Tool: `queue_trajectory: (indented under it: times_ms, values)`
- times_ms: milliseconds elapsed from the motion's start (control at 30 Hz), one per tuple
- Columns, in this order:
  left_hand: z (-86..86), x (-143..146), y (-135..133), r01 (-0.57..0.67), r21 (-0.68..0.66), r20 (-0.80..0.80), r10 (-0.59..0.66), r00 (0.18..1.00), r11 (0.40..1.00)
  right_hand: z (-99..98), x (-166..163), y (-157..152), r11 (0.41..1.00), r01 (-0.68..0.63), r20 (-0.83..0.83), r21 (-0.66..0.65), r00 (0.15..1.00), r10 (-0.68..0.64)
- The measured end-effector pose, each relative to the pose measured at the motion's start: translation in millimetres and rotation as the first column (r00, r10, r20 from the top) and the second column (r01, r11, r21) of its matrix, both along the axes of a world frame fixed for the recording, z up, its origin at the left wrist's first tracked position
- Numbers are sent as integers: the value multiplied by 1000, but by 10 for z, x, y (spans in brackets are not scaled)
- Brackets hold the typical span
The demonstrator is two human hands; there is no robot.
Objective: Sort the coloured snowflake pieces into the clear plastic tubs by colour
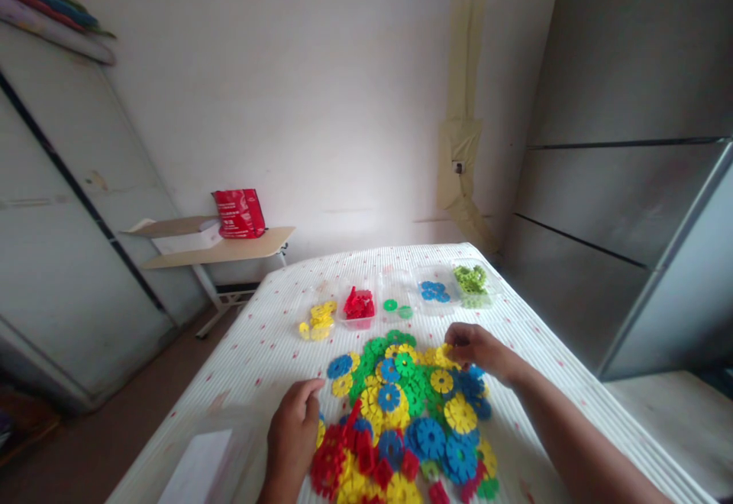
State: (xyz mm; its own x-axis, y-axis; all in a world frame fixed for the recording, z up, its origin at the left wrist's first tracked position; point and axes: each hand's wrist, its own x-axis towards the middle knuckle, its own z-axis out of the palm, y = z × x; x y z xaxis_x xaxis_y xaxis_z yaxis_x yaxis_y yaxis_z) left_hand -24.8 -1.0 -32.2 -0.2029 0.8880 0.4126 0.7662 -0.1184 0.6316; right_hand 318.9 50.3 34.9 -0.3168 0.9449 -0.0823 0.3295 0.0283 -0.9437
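A heap of plastic interlocking snowflake discs (415, 393) in green, yellow, blue and red spreads over the near half of the table. At the heap's upper right, my right hand (478, 349) has its fingertips pinched on a yellow snowflake disc (444, 356), which lies against other yellow ones. My left hand (293, 429) rests by the heap's left edge with its fingers curled together; what they may hold is hidden. Blue and yellow discs show just beside its thumb. Red blocky pieces (365, 454) lie among the discs at the near side.
Beyond the heap stand clear containers with yellow pieces (321, 319), red pieces (360, 305), green discs (390, 305), blue discs (435, 291) and light green pieces (470, 280). A white box (198, 466) lies front left. A side table (252, 246) holds a red bag (239, 214).
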Motion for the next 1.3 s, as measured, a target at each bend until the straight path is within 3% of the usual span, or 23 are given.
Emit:
queue_trajectory:
  times_ms: [133, 233, 467, 733, 900, 1033, 1167, 1300]
  values:
    - [99, 138, -81, 81, 175, -156, -54, 986, 981, 1, -202, -75, 994, -56, 8, 95, 998, 56]
    - [202, 308, -176, 195, 234, -266, -130, 955, 953, -25, -410, -180, 980, -116, 18, 164, 993, 114]
    - [304, 593, -306, 329, 212, -313, -255, 915, 920, -67, -860, -515, 907, -217, 209, 362, 967, 148]
    - [333, 643, -349, 407, 184, -257, -356, 898, 895, -167, -966, -550, 899, -194, 227, 393, 968, 110]
    - [293, 623, -302, 352, 167, -214, -314, 925, 921, -230, -973, -546, 896, -208, 221, 393, 967, 127]
    - [312, 435, -150, 206, 69, -24, -205, 978, 976, -198, -962, -540, 915, -185, 248, 358, 964, 98]
    - [432, 149, 141, -8, -13, 220, 10, 975, 1000, -219, -970, -535, 897, -198, 266, 396, 959, 94]
    - [604, -58, 487, -87, -6, 268, 86, 960, 996, -286, -1007, -534, 868, -266, 306, 419, 941, 140]
